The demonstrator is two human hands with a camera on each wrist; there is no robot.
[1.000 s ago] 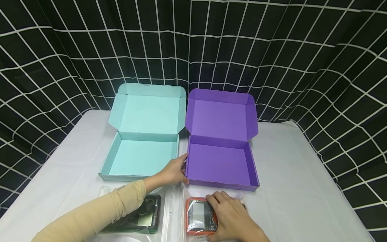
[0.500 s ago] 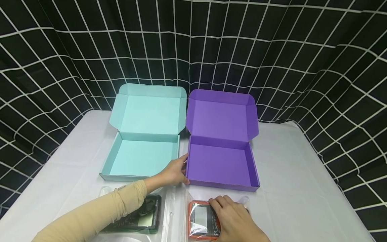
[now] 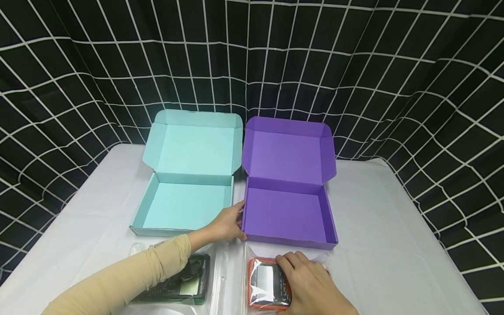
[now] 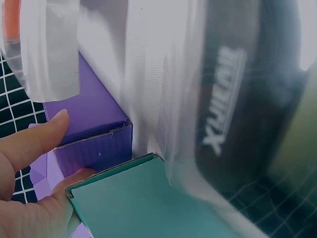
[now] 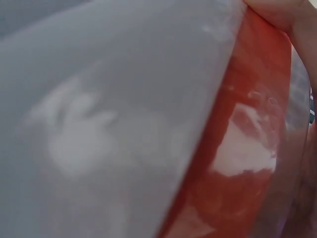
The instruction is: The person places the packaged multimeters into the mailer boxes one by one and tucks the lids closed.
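Observation:
My left hand (image 3: 225, 224) grips the near left corner of the open purple box (image 3: 290, 241), its thumb on the front wall and a finger on the left wall in the left wrist view. My right hand (image 3: 311, 282) holds an orange-rimmed multimeter (image 3: 263, 280) in a clear plastic bag, fingers curled over its right side; the thumb is mostly hidden in the head view. The right wrist view shows the orange casing (image 5: 242, 124) close up through plastic. Beneath my left forearm lies another clear bag (image 3: 218, 267) with a dark, green-edged meter (image 3: 197, 280), partly covered by the sleeve.
An open teal box (image 3: 185, 205) stands left of the purple one, a narrow gap between them. Both lids lean back before a black curtain (image 3: 299, 57) with a white grid. White cloth (image 3: 378, 227) covers the table on either side of the boxes.
My right hand and the bagged orange multimeter have shifted slightly to the right. The left hand and both boxes have stayed in place.

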